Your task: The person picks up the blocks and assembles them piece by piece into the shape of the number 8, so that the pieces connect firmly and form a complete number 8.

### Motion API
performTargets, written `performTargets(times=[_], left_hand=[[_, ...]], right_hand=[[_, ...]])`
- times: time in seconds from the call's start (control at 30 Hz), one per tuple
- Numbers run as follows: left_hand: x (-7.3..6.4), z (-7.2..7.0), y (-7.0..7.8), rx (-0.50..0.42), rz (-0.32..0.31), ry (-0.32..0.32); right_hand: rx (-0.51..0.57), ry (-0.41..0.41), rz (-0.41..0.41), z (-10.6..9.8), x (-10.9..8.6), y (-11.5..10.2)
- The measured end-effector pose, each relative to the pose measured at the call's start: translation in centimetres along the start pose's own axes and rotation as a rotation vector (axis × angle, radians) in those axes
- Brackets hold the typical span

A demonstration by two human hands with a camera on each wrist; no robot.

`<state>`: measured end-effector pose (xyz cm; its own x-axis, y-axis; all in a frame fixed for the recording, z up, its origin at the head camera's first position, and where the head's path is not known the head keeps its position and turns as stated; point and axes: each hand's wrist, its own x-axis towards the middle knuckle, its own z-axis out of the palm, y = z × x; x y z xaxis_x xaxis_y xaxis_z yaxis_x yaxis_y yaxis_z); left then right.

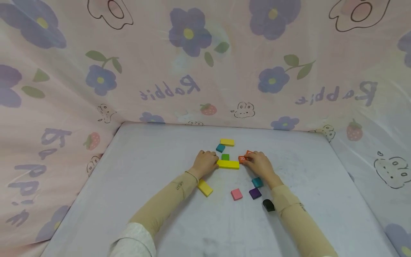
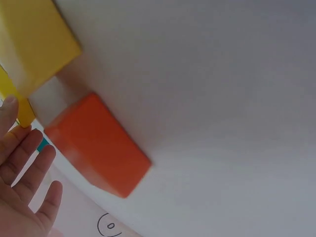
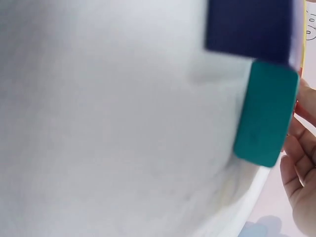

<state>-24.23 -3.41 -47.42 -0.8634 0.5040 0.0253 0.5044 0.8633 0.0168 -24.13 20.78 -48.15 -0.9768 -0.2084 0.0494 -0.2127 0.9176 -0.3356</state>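
Note:
My left hand (image 1: 206,163) is at the left end of a long yellow block (image 1: 228,164), pinching that end between thumb and index finger; its other fingers are spread in the left wrist view. Right behind that bar sits a green block (image 1: 225,157). With thumb and fingertips, my right hand (image 1: 259,164) holds an orange block (image 1: 242,159) marked with a letter, just off the bar's right end. A second orange block (image 1: 248,153) shows behind it at the fingers. In the left wrist view another orange block (image 2: 101,145) lies near the wrist.
Farther back are a blue block (image 1: 220,147) and a yellow block (image 1: 227,142). Nearer lie another yellow block (image 1: 205,188), a pink block (image 1: 236,194), a teal block (image 1: 257,182), a purple block (image 1: 255,193) and a black block (image 1: 268,205). Patterned curtains (image 1: 224,71) surround the white table (image 1: 154,150).

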Motion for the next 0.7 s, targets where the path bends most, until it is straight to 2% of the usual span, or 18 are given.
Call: performTargets(times=[0.23, 0.5, 0.7], left_hand=[[0.41, 0.05, 0.32, -0.005, -0.01, 0.005], [0.48, 0.04, 0.31, -0.014, -0.01, 0.0], [0.51, 0.11, 0.26, -0.009, -0.013, -0.011]], right_hand=[[0.016, -0.015, 0.023, 0.08, 0.04, 0.06], [-0.019, 0.025, 0.008, 0.0, 0.2, -0.05], [-0.03, 0.019, 0.029, 0.0, 0.53, -0.41]])
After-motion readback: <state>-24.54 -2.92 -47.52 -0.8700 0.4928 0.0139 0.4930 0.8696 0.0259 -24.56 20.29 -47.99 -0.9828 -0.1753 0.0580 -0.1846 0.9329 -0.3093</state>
